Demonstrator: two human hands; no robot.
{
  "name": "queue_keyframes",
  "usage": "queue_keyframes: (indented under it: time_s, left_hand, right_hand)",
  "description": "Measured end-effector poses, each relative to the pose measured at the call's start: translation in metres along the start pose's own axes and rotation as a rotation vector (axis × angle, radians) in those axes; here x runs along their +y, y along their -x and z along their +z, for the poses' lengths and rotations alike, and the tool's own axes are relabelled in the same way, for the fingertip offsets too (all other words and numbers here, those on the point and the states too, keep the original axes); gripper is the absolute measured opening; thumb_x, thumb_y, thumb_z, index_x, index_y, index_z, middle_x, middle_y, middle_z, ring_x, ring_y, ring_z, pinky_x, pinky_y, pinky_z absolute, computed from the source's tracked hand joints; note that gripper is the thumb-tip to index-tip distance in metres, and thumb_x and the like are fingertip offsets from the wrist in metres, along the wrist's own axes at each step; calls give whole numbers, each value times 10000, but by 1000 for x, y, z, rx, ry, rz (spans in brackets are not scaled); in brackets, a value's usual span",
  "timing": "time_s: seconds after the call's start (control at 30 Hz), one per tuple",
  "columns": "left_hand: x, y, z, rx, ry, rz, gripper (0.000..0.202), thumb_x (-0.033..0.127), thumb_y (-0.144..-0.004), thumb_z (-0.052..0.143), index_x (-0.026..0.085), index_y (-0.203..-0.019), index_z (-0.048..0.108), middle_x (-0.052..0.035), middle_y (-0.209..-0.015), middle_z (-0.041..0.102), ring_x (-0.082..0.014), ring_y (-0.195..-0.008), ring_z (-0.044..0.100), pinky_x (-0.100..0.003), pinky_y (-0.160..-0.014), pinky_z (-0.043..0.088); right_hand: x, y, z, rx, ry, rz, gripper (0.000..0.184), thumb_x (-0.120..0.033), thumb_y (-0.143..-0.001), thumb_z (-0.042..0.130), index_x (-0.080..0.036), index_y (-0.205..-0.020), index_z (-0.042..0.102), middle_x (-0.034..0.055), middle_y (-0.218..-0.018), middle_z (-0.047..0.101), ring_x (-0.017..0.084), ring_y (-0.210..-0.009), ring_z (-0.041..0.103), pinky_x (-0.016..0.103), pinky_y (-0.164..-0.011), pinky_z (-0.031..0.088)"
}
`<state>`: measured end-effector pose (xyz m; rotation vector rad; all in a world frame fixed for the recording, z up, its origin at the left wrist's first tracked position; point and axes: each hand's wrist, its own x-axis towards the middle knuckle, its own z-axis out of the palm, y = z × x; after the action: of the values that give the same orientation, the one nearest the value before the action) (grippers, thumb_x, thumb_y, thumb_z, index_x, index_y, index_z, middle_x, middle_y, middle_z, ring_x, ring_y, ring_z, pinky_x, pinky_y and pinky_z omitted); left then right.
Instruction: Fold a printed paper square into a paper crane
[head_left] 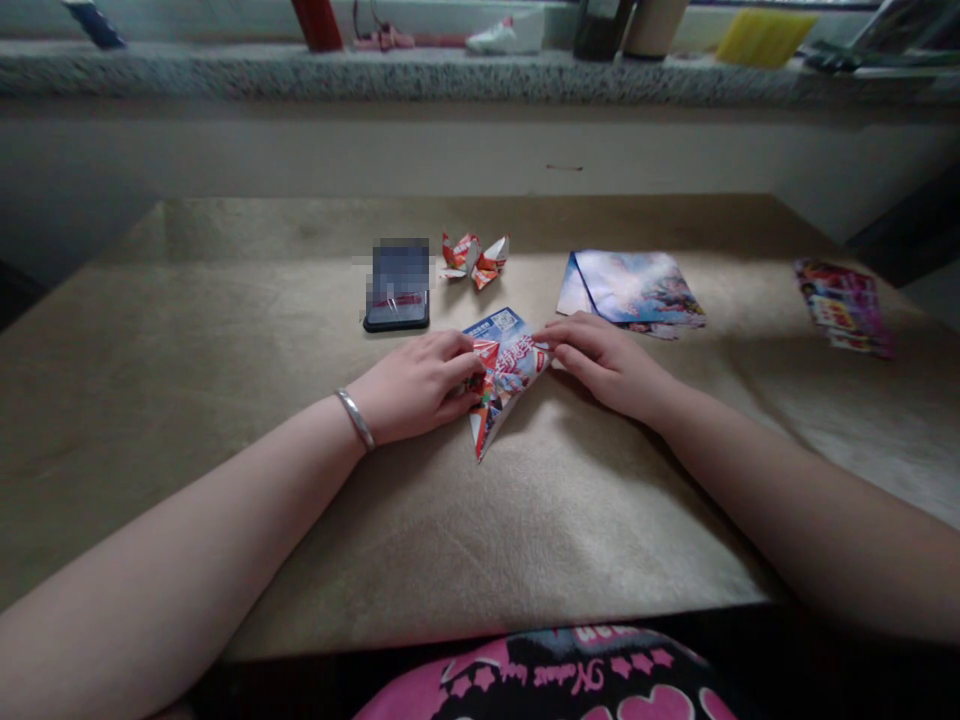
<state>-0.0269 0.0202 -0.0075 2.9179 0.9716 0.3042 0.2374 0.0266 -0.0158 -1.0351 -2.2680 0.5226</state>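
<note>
A partly folded sheet of printed paper [514, 355], red, white and blue with a QR code on its upper part, lies on the table and tapers to a point toward me. My left hand [424, 385], with a silver bangle at the wrist, grips its left side, the fingers bent over the red flap. At the right corner, the closed fingertips and thumb of my right hand [604, 360] hold the paper's edge. The fingertips partly cover the folds. Just beyond the paper stands a folded red-and-white paper figure [475, 262] with pointed flaps.
A phone [400, 290], partly pixelated, lies beyond my left hand. Printed sheets [637, 288] are stacked beyond my right hand, and pink-purple leaflets [846, 308] lie at the far right. Behind the table [247, 270], a granite sill [450, 78] holds bottles and a yellow object [765, 38].
</note>
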Motion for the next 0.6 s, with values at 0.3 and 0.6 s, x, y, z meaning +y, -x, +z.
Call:
queue_keyframes:
  time_s: [0.3,0.6]
  left_hand:
    - [-1,1,3,-5,-16,-19,307,383,-916,463,151,-1061,601,-122,-1385,496,-264,-1241,469,-450,-1035,417]
    - [-2,1,4,-60,22,-93,520,389,-918,426,127,-1367,413,-127,-1443,425,-252,-1343,369,-434,-1126,308]
  right_hand:
    - [-2,3,-2,-98,-93,-63,298,-250,-893,478,-207,-620,590,60,-857,629,201,-1046,597,369,-893,492]
    - [-9,2,6,-235,102,-237,197,-253,-843,563,-195,-1019,628,120,-1255,601,224,-1194,529,429,-1023,427]
